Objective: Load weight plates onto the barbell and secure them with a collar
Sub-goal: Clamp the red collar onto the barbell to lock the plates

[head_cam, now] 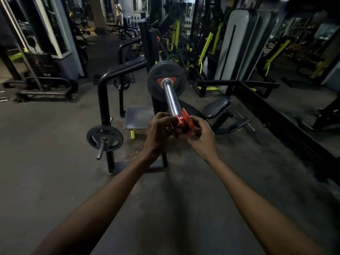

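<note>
Left hand (158, 130) and right hand (202, 135) both have fingers curled around the red collar (184, 122), seated at the near end of the barbell sleeve (170, 97). One black weight plate (166, 80) sits farther up the sleeve, well apart from the collar.

Barbell sleeve (170, 97): shiny chrome, runs from frame centre down toward the viewer, end approx mid-frame. Weight plate (166, 80): black, round, w/ red triangular mark around the hub, seated far up the sleeve, standing upright just above frame centre. Bare chrome shows between plate & collar. Collar (184, 122): red-orange clamp type w/ black parts, at the near tip of the sleeve, well apart from the plate; whether it's fully around the sleeve can't be told. Both hands are on it, one per side.
</note>
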